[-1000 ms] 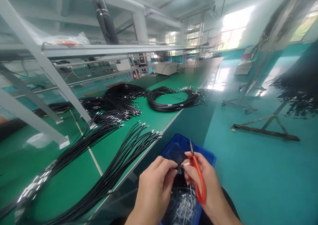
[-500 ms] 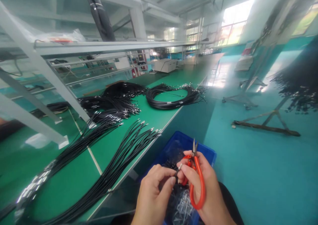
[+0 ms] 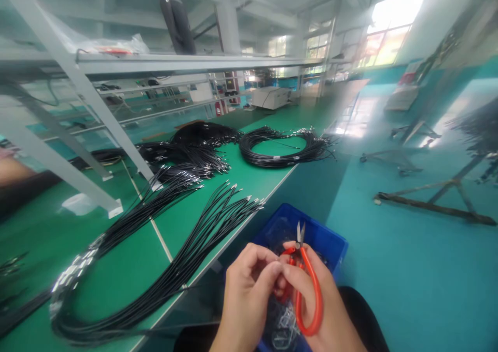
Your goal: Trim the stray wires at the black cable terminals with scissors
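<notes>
My left hand is closed in a pinch, its fingertips meeting those of my right hand. The thin black cable between the table edge and my left hand has its end hidden by the fingers. In my right hand is a pair of red-handled scissors, blades upward and slightly parted. The right thumb and index finger also press together at the left fingertips. Below both hands stands a blue bin holding clear plastic scraps and dark bits.
On the green table lies a curved bundle of black cables with light tips. Farther back are a coiled cable bundle and more cable piles. White shelf posts rise at left; a wheeled stand is at right.
The view has shifted slightly, so the table and cables sit farther right. My hands have come closer together, and the small pale tip seen between them before is now covered by fingers.
</notes>
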Motion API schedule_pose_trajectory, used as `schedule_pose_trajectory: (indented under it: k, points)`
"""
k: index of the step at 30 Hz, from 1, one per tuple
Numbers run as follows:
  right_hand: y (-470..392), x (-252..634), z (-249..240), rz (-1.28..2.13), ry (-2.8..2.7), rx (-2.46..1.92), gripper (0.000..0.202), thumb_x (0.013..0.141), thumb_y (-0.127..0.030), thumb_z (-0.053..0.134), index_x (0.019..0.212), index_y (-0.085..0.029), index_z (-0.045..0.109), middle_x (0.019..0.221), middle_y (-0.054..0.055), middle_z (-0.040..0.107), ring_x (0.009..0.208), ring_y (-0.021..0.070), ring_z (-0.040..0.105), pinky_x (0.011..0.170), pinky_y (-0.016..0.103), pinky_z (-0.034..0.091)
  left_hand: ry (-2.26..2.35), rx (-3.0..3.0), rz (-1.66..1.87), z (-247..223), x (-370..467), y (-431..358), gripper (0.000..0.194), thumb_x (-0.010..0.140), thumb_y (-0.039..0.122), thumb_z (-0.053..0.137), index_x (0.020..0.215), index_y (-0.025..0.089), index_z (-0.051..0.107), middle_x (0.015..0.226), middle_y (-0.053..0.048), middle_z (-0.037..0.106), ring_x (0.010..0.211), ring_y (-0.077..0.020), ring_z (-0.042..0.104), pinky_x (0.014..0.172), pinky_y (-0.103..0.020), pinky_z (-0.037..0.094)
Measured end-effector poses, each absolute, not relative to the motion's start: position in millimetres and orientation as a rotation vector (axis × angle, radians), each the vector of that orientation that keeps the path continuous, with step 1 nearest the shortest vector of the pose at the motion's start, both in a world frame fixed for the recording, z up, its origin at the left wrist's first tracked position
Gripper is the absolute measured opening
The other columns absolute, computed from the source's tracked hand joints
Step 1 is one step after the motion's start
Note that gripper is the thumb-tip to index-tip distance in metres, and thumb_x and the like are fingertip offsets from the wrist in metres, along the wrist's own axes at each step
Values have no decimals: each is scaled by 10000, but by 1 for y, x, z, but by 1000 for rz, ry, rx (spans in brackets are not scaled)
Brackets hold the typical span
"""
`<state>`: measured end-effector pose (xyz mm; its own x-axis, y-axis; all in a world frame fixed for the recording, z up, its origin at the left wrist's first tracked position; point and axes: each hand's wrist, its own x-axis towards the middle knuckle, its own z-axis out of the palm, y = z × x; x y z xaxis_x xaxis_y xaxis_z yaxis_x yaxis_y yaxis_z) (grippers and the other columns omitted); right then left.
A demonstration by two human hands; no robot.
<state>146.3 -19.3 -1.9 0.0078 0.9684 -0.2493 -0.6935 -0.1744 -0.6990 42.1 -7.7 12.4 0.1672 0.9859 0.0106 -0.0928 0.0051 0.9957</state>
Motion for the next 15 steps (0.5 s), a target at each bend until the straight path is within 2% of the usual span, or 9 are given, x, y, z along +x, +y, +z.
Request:
schedule_pose_trajectory:
  k: [7, 12, 15]
  points:
    - [-18, 149, -11, 1634, -416, -715, 244, 796, -156, 605, 980, -211, 454, 651, -46, 566, 552, 128, 539, 528, 244, 422, 875, 1051, 1133, 9, 37, -5, 150, 825, 256, 576, 732, 145, 534, 585, 21, 544, 528, -91, 489, 530, -202, 401]
    - [-19, 148, -1, 1650, -367, -670, 226, 803, -127, 603, 978, -199, 479, 678, -24, 592, 573, 113, 524, 539, 225, 421, 824, 1102, 1132, 7, 37, -4, 139, 806, 236, 599, 728, 163, 509, 602, 26, 542, 519, -93, 492, 508, -201, 413]
    - [-19, 147, 0, 1643, -329, -685, 244, 790, -124, 613, 982, -195, 480, 696, 3, 626, 577, 122, 538, 537, 233, 427, 967, 1253, 1151, 6, 31, -3, 90, 833, 224, 551, 760, 176, 529, 675, 15, 552, 569, -104, 526, 540, -206, 443]
